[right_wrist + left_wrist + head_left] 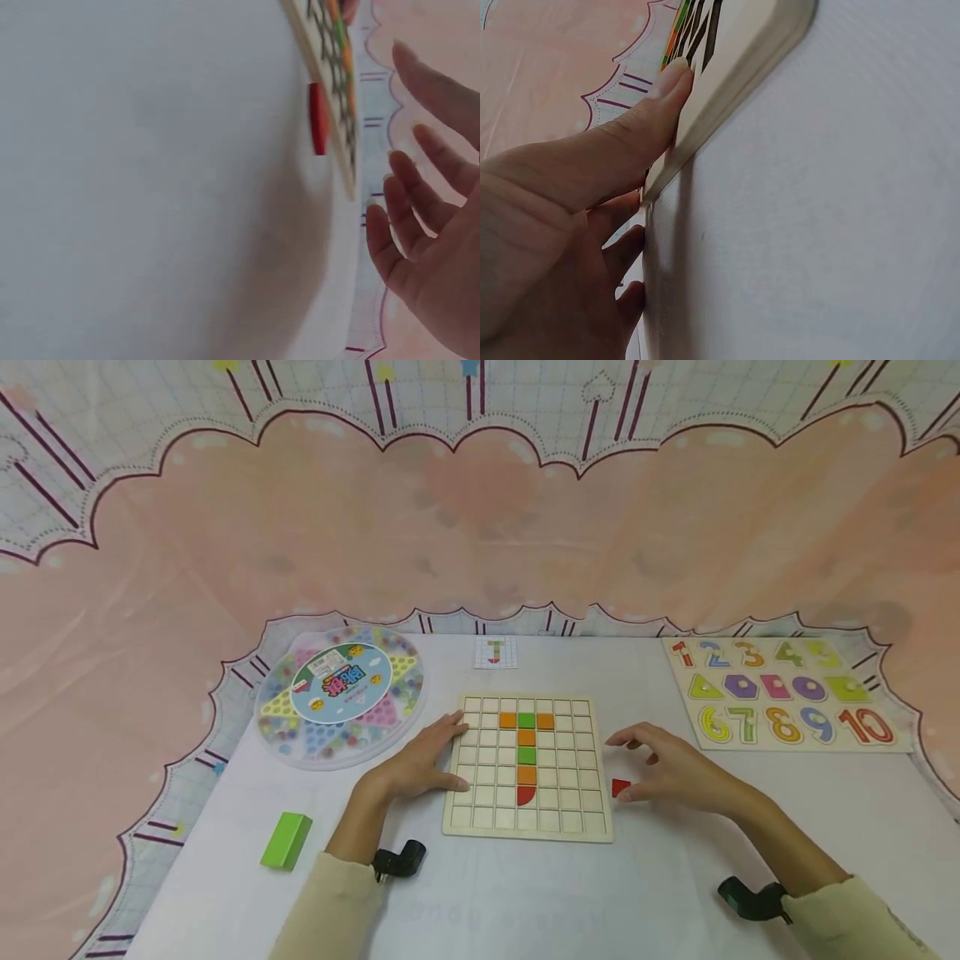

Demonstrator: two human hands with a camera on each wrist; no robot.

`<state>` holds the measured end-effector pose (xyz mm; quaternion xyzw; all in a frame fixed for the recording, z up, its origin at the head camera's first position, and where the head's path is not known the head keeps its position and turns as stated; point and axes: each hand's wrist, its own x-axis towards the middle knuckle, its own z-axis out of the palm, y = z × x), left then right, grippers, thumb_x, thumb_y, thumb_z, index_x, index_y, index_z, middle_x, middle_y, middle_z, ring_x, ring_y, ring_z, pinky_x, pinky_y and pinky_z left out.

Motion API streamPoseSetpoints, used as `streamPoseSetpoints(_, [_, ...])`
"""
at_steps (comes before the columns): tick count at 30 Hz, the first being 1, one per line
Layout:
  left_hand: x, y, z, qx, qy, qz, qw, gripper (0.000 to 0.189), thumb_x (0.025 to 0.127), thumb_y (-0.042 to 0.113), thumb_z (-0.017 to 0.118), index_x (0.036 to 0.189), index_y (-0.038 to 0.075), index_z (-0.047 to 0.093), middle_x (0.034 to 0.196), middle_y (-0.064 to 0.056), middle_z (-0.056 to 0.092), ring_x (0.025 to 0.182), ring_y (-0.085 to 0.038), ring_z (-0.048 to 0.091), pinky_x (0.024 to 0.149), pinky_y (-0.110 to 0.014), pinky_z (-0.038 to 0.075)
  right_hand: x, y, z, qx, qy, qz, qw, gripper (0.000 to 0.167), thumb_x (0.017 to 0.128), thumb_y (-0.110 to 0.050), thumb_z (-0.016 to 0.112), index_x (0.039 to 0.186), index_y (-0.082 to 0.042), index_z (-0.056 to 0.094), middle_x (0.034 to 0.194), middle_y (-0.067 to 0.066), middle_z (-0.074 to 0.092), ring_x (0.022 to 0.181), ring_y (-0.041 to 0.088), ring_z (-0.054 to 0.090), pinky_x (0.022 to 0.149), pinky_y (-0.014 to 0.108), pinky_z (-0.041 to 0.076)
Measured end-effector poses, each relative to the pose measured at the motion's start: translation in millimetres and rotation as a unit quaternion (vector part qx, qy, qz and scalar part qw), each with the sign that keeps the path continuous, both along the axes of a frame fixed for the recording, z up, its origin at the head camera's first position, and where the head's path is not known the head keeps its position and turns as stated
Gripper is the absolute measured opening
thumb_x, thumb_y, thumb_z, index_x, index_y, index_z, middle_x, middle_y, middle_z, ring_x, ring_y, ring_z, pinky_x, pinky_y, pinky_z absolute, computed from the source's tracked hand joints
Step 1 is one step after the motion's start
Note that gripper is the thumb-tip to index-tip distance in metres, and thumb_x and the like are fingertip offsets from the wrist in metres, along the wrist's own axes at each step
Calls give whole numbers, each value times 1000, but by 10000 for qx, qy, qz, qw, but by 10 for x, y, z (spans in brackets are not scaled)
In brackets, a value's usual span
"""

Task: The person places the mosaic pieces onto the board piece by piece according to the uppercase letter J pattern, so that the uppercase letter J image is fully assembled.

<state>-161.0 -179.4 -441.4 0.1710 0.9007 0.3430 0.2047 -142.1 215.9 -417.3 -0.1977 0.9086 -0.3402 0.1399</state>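
A wooden grid board (570, 822) lies on the white table with orange and green square tiles (527, 737) in a T shape. At the stem's lower end sits a red quarter-round tile (526, 796). My left hand (412, 766) rests at the board's left edge, the thumb (641, 124) on its rim and the fingers spread along the side. Right of the board lies a loose red tile (620, 787), also seen in the right wrist view. Around it my right hand (675, 772) hovers with fingers and thumb apart, holding nothing.
A small pattern card (496, 652) lies behind the board. At back left is a round bead-filled game box (341, 697); at back right, a number-and-shape puzzle board (787, 693). A green block (286, 842) lies at front left. A patterned cloth (480, 543) hangs behind.
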Motion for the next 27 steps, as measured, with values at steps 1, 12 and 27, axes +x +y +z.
streamPoseSetpoints(1, [1, 3, 1, -4, -2, 9, 10000, 91, 83, 25, 84, 158, 6, 35, 175, -8, 11, 163, -34, 5, 132, -56, 12, 7, 17, -30, 59, -40, 36, 10000, 65, 75, -33, 91, 130, -15, 61, 134, 5, 64, 122, 26, 55, 99, 41, 53])
streamPoseSetpoints(12, [38, -12, 1, 83, -43, 92, 9999, 91, 83, 24, 84, 158, 7, 35, 175, -7, 11, 163, -36, 5, 131, -58, 12, 17, 60, -182, 140, -265, 461, 9985, 48, 79, -25, 88, 120, -18, 65, 122, -3, 67, 120, 20, 59, 110, 39, 51])
streamPoseSetpoints(27, [26, 7, -15, 46, 7, 49, 10000, 91, 83, 25, 84, 158, 6, 35, 175, -8, 12, 162, -36, 6, 131, -58, 13, 48, 45, -241, -16, -215, 477, 9986, 19, 83, -16, 83, 99, -19, 72, 98, -9, 72, 92, 6, 59, 85, 18, 54])
